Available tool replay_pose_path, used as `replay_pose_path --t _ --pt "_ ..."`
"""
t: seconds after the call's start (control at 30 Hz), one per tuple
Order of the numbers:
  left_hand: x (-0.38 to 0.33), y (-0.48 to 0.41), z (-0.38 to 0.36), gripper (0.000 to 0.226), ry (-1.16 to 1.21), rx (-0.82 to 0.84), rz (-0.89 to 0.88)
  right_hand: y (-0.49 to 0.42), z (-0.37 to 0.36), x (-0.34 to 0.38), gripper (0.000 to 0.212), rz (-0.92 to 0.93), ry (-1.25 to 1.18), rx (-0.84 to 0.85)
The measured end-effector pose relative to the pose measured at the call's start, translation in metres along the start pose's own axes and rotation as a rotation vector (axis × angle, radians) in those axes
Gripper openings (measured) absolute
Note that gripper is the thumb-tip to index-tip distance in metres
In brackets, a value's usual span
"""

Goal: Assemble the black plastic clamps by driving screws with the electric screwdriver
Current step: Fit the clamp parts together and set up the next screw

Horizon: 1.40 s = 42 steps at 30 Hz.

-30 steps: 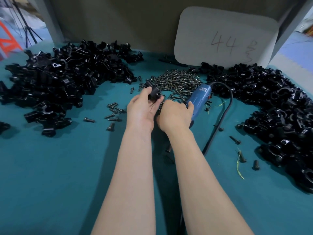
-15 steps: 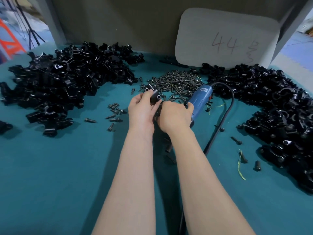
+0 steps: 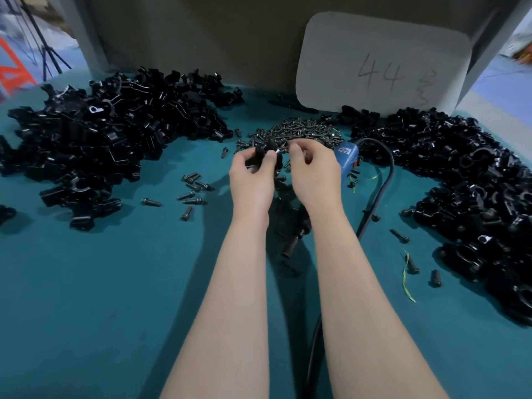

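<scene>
1. Left clamp pile (image 3: 109, 145): big heap of black plastic clamps on the teal table (image 3: 115, 312), far left.
2. Loose screws (image 3: 193, 191): scattered on the table between the left pile and the left hand.
3. Left hand (image 3: 252, 180): raised over table centre, fingers curled round one black clamp (image 3: 266, 149), thumb on its near side.
4. Screw (image 3: 278, 151): tiny glint at the clamp's right edge, between the two hands. Hard to make out.
5. Right hand (image 3: 313, 171): just beside the left hand, fingers curled, thumb and forefinger pinching the screw against the clamp.
6. Screw heap (image 3: 299, 132): behind both hands, near the back wall.
7. Electric screwdriver (image 3: 347, 156): blue body lies on the table under the right hand. Its black nose shows between the forearms. Neither hand grips it.
8. Cord (image 3: 383, 182): black, loops from the screwdriver's rear towards the viewer.
9. White board (image 3: 380, 64): marked "44", leaning at the back right.
10. Right clamp pile (image 3: 460, 182): second black heap, far right, with a few stray screws in front.
</scene>
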<state>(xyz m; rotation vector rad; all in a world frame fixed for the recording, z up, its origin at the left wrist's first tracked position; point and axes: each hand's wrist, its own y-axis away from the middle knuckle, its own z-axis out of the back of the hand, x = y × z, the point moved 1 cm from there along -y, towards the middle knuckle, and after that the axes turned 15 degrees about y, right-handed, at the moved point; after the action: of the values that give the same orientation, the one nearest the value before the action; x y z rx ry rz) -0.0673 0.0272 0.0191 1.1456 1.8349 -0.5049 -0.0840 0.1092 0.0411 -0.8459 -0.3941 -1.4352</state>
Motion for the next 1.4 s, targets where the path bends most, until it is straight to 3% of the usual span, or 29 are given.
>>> replay_pose_path --t 0.17,0.27,0.4,0.57,0.8,1.0,1.1,1.17,1.27,1.4 --pt "0.004 0.007 -0.003 0.014 -0.329 0.111 -0.24 -0.004 0.0 -0.001 0.039 -0.029 -0.091 0.129" --pt "0.008 0.008 -0.005 0.022 -0.457 0.186 -0.301 -0.005 -0.002 -0.005 0.012 -0.048 -0.138 0.129" --pt "0.008 0.008 -0.005 0.03 -0.536 0.236 -0.35 -0.006 -0.002 -0.009 0.025 -0.06 -0.158 0.097" --pt "0.009 0.004 -0.002 0.029 -0.536 0.187 -0.303 -0.006 -0.005 -0.009 0.031 -0.016 -0.109 0.108" --pt "0.008 0.004 -0.002 0.047 -0.538 0.147 -0.245 -0.006 -0.006 -0.007 0.025 -0.016 -0.068 0.106" --pt "0.007 0.006 -0.003 0.044 -0.506 0.156 -0.218 -0.006 -0.005 -0.006 0.021 -0.014 -0.049 0.106" --pt "0.005 0.004 -0.003 0.028 -0.511 0.133 -0.205 -0.004 -0.004 -0.003 0.016 -0.016 -0.141 0.139" --pt "0.003 0.002 -0.002 0.019 -0.417 0.1 -0.142 -0.004 0.0 -0.002 0.02 -0.047 -0.191 0.055" --pt "0.0 0.0 0.0 0.035 -0.321 0.06 -0.064 -0.005 0.008 -0.002 0.02 -0.08 -0.261 -0.121" --pt "0.001 -0.001 0.001 0.027 -0.312 0.044 -0.042 -0.003 0.007 0.003 0.023 -0.055 -0.335 -0.084"
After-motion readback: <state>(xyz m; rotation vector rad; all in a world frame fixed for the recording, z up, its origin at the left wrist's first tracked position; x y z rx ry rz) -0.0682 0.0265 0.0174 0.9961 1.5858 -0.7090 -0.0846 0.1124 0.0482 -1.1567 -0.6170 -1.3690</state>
